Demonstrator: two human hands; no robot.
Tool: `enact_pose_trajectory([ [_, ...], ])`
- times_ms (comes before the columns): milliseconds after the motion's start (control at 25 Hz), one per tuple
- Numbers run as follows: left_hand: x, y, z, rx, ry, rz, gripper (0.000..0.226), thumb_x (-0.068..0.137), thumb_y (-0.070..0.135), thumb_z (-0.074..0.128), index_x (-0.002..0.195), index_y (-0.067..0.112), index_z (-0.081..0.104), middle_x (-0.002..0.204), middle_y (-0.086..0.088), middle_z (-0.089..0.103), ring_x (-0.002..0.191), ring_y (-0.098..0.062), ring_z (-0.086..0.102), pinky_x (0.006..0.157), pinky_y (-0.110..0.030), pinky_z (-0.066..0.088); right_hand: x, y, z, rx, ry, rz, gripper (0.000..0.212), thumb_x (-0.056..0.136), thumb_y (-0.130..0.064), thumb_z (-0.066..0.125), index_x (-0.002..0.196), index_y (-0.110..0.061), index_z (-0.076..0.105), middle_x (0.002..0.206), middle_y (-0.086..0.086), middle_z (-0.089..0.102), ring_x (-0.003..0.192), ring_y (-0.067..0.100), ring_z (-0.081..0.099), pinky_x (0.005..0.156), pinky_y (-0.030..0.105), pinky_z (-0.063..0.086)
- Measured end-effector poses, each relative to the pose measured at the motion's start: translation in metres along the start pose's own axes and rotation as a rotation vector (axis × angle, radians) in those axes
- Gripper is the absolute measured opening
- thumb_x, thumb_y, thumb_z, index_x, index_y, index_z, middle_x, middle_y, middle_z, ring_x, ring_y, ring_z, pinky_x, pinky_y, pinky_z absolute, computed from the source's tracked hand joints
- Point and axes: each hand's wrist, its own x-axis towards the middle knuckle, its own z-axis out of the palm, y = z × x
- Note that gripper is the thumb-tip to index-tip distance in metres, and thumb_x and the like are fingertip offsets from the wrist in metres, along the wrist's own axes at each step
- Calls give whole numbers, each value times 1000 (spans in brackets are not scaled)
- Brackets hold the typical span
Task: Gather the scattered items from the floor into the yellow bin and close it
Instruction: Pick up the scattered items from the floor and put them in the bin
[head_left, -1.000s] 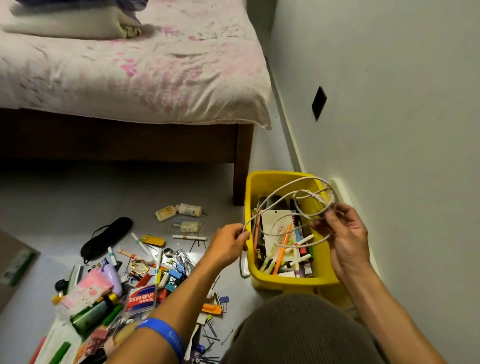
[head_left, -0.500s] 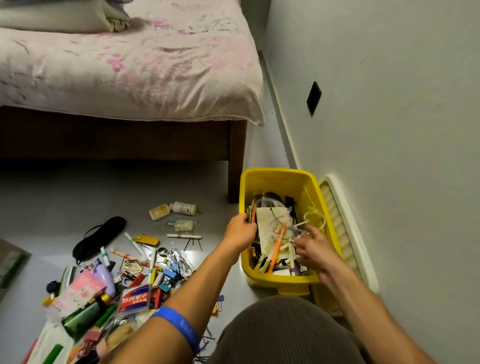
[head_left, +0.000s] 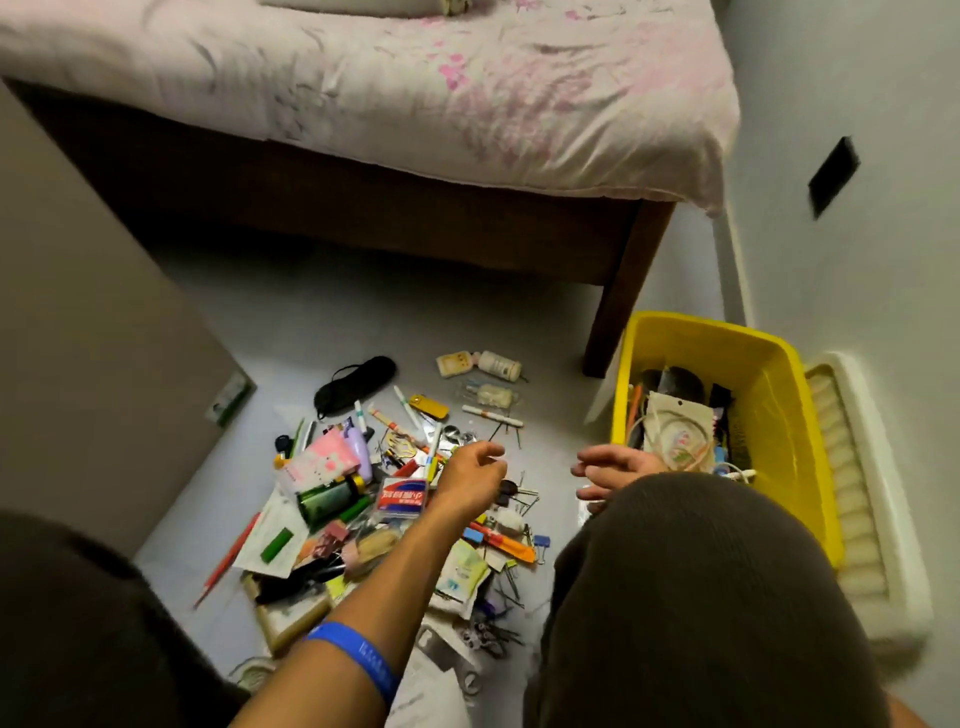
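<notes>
The yellow bin (head_left: 774, 395) stands open on the floor at the right, holding pens, packets and a coiled white cable (head_left: 680, 441). A pile of scattered items (head_left: 363, 483) covers the floor to its left: pens, a pink packet, a green bottle (head_left: 327, 500), a red-labelled box (head_left: 402, 496), clips. My left hand (head_left: 475, 475) hovers over the pile's right edge, fingers loosely curled, holding nothing. My right hand (head_left: 610, 470) hangs left of the bin above my knee, fingers relaxed and empty.
The bin's white lid (head_left: 872, 499) leans on the wall right of the bin. A bed (head_left: 363, 130) with a wooden leg (head_left: 623, 301) stands behind. A black eye mask (head_left: 356, 384) and small bottles (head_left: 480, 364) lie farther out. A brown panel (head_left: 93, 338) is at left.
The white cable went from both hands into the bin. Both hands left the bin and moved left, toward the pile. The view swung left.
</notes>
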Motion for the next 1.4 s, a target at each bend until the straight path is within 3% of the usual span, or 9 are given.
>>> enact_pose_trajectory([
  [120,-3,-38,-41,-24,129,-90,32,95,16,56,126,14,62,112,-3,65,82,-13,62,67,-28,52,20,-3,39,-48,-90,55,20,92,-2,61,105,-18,65,110,8,70,81,16,73,63,22,57],
  [240,0,-76,-65,9,169,-170,27,94,16,57,120,17,64,114,-1,64,101,-20,61,91,-42,53,46,9,70,-161,-184,108,21,92,-5,62,108,-17,65,106,5,69,83,15,70,59,17,54],
  [400,21,-113,-73,72,189,-203,24,91,13,58,107,31,62,111,3,65,95,-20,64,86,-46,57,73,46,96,-411,-199,149,46,88,-18,70,131,-24,55,125,-3,61,101,11,61,78,23,50],
  [520,62,-127,-70,278,214,-114,34,92,20,59,126,29,57,115,6,66,94,-13,63,86,-41,56,97,81,106,-795,-107,109,82,78,-35,78,147,-34,32,152,-1,38,118,16,52,91,29,49],
  [640,113,-127,-56,511,171,-8,64,89,35,65,146,27,35,141,-2,51,125,-24,52,103,-44,45,115,115,119,-924,-111,251,115,71,-54,79,155,-34,3,163,4,10,138,31,34,109,47,40],
  [760,154,-122,-42,759,15,-91,99,79,55,69,154,29,9,155,-11,30,137,-36,35,110,-54,30,119,139,135,-955,-42,236,117,71,-60,75,154,-36,-4,159,3,6,137,30,27,106,45,39],
  [960,171,-137,-26,729,-172,-69,85,78,41,73,148,29,25,130,-11,53,111,-33,56,86,-39,46,127,148,149,-569,76,141,86,81,-22,76,148,-38,24,135,-3,35,116,16,51,88,23,47],
  [1120,156,-141,-21,538,-192,-11,53,84,31,64,134,31,47,117,-5,65,101,-27,61,77,-33,46,141,145,154,-76,148,230,77,72,1,78,133,-35,47,121,-3,61,96,16,67,75,30,59],
  [1400,136,-133,-16,-32,-197,-194,24,89,17,54,92,36,68,111,8,67,100,-18,64,90,-45,55,157,137,154,409,98,306,38,79,-8,78,103,-34,65,113,15,67,87,32,74,64,39,61],
])
